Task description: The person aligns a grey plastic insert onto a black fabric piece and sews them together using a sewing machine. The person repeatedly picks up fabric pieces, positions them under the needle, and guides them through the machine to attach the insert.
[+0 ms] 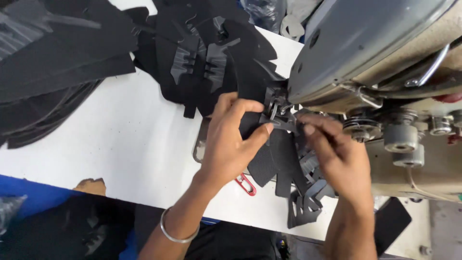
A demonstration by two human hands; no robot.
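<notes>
Two hands, L [231,139] & R [337,154], pinch black fabric piece [269,144] at sewing machine [375,53]

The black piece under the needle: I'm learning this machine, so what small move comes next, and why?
Probably ease the black piece slightly further under the presser foot. Both the left hand and right hand pinch it right at the foot, its edge barely under.

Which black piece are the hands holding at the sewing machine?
The small black piece pinched between the left hand and right hand, right under the machine's foot. The other pieces lie loose on the white table.
</notes>
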